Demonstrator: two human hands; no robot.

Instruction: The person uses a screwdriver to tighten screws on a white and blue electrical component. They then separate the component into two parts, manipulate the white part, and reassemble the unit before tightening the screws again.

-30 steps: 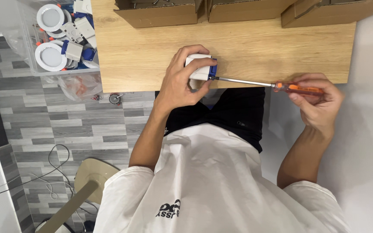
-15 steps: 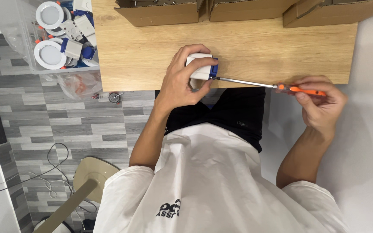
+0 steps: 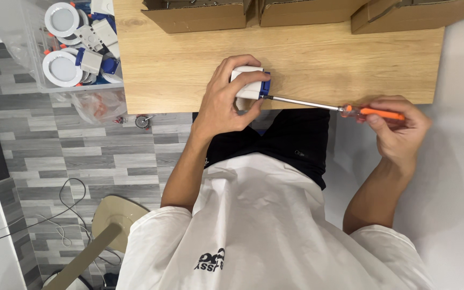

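Observation:
My left hand (image 3: 226,96) grips a small white box with a blue end (image 3: 251,83), pressed down near the front edge of the wooden table (image 3: 189,70). My right hand (image 3: 398,131) holds the orange handle of a long screwdriver (image 3: 371,111). Its steel shaft runs left, and the tip meets the blue end of the white box.
Three open cardboard boxes (image 3: 200,16) line the table's far edge. Left of the table stands a clear bin (image 3: 76,48) with round white lamp fittings and white-and-blue boxes. A plastic bag (image 3: 100,104) hangs below it. Cables and a beige stand lie on the grey tiled floor.
The right hand has shifted slightly on the screwdriver handle, fingers turning it. The left hand and white box stay put.

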